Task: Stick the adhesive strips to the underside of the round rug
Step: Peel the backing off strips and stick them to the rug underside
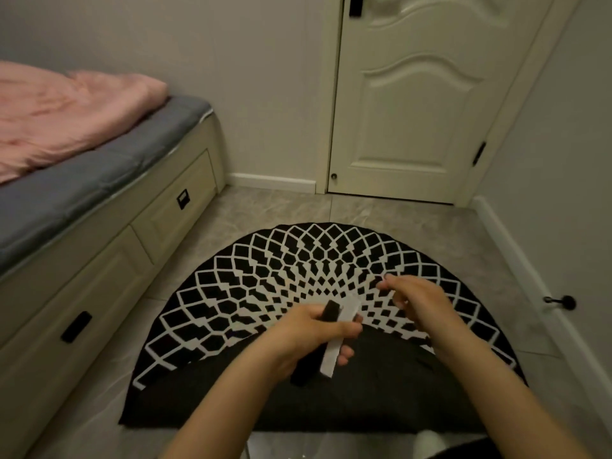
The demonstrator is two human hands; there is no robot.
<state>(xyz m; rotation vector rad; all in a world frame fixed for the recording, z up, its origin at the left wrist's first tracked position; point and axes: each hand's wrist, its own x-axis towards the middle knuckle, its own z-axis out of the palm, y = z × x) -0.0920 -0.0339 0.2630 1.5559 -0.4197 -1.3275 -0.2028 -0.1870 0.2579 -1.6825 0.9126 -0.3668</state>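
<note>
The round black-and-white rug [265, 270] lies on the tiled floor. Its near part is folded over, so the dark grey underside [364, 392] faces up. Above that fold my left hand [311, 329] grips two strips side by side, a black one [329, 311] and a white one [346, 321]. Both strips stick out above and below the fingers. My right hand [414, 298] hovers just right of the strips with fingers loosely curled. It holds nothing that I can see and does not touch the strips.
A bed [82, 180] with a pink blanket and cream drawers runs along the left. A closed cream door [417, 111] stands ahead. A black doorstop [563, 301] juts from the right wall. Bare tiles [281, 207] show beyond the rug.
</note>
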